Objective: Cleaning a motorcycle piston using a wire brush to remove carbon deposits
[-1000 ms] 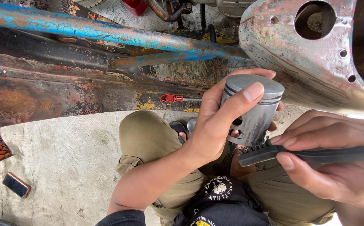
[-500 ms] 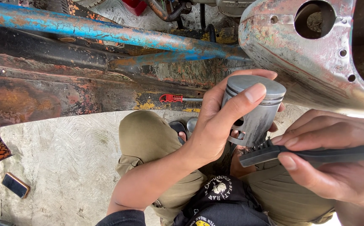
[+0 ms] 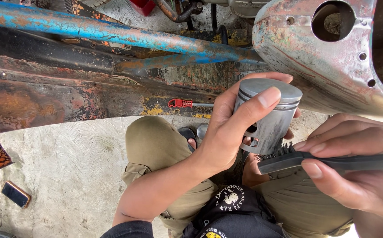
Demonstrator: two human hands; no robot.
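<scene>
Looming above your knees, the rusted blue-painted steel vehicle frame (image 3: 112, 33) and a curved, paint-worn metal body panel (image 3: 328, 66) fill the top of your view; pale swirled concrete floor (image 3: 59, 167) lies beneath. Since a second ago, little has shifted: your left hand (image 3: 231, 128) keeps its grip clenched round the grey ringed metal piston (image 3: 270, 114), held upright over your lap, while your right hand (image 3: 358, 172) grasps the black bristle brush (image 3: 314, 159), bristles touching the piston's skirt. A small dark phone (image 3: 16, 194) lies far left.
</scene>
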